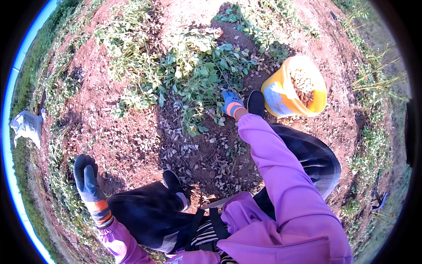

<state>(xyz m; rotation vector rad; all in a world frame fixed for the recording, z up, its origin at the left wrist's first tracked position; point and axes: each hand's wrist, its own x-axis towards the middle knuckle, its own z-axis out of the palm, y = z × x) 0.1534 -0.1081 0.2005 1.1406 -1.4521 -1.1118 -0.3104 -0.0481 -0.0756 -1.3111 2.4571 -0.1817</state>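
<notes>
Peanut plants [200, 72] heaped mid-view, pods [301, 83] gathered at right

Far left: a white sack [27, 125], contents hidden. The gloved left hand [89, 182] looks empty, fingers extended. The gloved right hand [232, 104] is at the plants' edge; its grip cannot be told. Further right, a yellow bucket [276, 82] holds many pods; with foliage left, work looks partway.

Sunlit reddish soil [132, 143] (glaring near top), blue sky [23, 49] far left.

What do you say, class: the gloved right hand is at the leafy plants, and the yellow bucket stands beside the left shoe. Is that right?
Wrong side: the head view shows the yellow bucket beside the right shoe. The rest stands.
</notes>
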